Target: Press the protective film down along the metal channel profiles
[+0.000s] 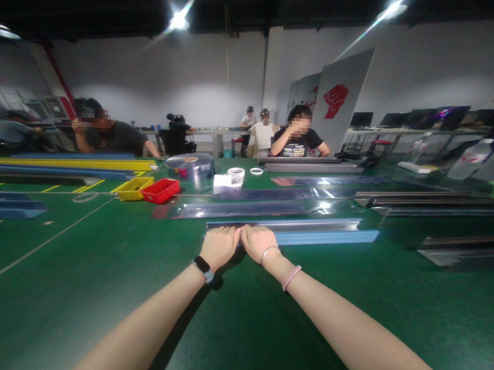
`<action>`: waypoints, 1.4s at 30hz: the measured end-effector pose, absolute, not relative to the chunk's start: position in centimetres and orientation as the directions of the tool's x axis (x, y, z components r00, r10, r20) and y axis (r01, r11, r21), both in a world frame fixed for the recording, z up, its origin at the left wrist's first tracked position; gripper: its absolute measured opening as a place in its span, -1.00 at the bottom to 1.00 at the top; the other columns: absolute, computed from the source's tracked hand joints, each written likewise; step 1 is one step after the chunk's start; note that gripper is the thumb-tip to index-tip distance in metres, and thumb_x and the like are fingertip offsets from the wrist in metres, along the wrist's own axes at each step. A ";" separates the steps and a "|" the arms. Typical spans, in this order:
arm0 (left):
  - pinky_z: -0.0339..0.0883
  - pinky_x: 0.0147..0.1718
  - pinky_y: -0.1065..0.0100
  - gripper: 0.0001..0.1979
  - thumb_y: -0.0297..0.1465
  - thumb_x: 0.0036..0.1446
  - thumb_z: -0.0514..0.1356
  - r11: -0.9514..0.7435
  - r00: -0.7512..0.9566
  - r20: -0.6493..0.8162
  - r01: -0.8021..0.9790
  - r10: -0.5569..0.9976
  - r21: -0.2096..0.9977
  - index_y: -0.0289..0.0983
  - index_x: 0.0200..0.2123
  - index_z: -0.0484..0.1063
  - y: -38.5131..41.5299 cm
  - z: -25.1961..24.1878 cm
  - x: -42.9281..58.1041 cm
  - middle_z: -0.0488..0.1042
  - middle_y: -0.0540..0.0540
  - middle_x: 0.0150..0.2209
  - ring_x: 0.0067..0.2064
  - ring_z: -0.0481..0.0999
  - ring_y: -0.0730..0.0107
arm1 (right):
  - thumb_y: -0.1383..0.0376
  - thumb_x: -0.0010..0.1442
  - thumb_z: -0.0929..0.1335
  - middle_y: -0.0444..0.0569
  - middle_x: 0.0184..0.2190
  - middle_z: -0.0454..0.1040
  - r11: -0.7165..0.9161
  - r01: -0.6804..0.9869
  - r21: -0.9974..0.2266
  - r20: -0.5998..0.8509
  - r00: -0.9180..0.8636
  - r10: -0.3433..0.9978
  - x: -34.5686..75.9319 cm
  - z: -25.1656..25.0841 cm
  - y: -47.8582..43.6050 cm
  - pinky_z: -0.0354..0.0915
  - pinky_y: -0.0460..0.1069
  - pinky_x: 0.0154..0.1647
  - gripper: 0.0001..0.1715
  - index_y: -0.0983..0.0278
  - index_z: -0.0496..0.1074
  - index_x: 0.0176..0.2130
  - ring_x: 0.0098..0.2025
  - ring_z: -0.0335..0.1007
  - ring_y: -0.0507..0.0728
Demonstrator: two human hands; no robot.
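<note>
Straight ahead on the green table lies a long blue channel-shaped profile (324, 235), its length running left to right. My left hand (220, 245) is closed over its left end, with the fingers curled round the near edge. Right beside it, my right hand (258, 242) grips the same profile, the thumbs of both hands almost touching. Fingertips of both hands are hidden behind the knuckles. Just beyond the profile, clear plastic film strips (228, 207) lie flat and shiny on the table.
A red bin (161, 190) and a yellow bin (134, 188) stand left of the film, near a large clear film roll (197, 169). Blue and yellow profiles (69, 161) lie at left, dark profiles (464, 248) at right. Two people (300, 138) sit across the table.
</note>
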State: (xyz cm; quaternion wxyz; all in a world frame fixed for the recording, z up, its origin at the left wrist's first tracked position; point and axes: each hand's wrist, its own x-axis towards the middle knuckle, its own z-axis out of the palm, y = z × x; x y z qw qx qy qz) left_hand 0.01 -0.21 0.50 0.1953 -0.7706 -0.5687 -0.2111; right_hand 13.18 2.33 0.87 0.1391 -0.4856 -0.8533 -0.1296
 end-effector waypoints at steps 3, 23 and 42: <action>0.13 -0.39 0.40 -0.62 -0.33 0.18 -0.22 -0.283 0.259 0.565 0.958 0.783 -0.046 -0.29 -0.44 0.32 -0.2 0.5 0.0 0.42 -0.11 -0.46 -0.40 0.37 0.40 | 0.26 0.22 -0.02 0.02 -0.42 0.43 0.487 0.871 0.062 0.368 -0.474 0.800 13.2 0.9 2.3 0.07 -0.06 -0.35 -0.59 0.30 0.29 -0.35 -0.37 0.32 0.07; 0.11 -0.43 0.38 -0.63 -0.35 0.18 -0.21 -0.296 0.276 0.580 0.953 0.766 -0.062 -0.28 -0.47 0.33 -0.3 0.5 -0.1 0.41 -0.09 -0.48 -0.42 0.36 0.38 | 0.27 0.21 0.00 -0.01 -0.43 0.41 0.499 0.866 0.014 0.412 -0.460 0.787 13.2 0.9 2.3 0.06 -0.08 -0.33 -0.61 0.29 0.30 -0.37 -0.36 0.30 0.05; 0.11 -0.43 0.37 -0.64 -0.36 0.17 -0.18 -0.308 0.286 0.618 0.949 0.732 -0.074 -0.29 -0.51 0.33 -0.1 0.2 -0.1 0.41 -0.09 -0.50 -0.43 0.35 0.38 | 0.26 0.20 0.03 -0.05 -0.46 0.40 0.531 0.847 -0.001 0.465 -0.470 0.750 13.4 0.0 3.0 0.04 -0.09 -0.37 -0.64 0.28 0.28 -0.41 -0.40 0.28 0.03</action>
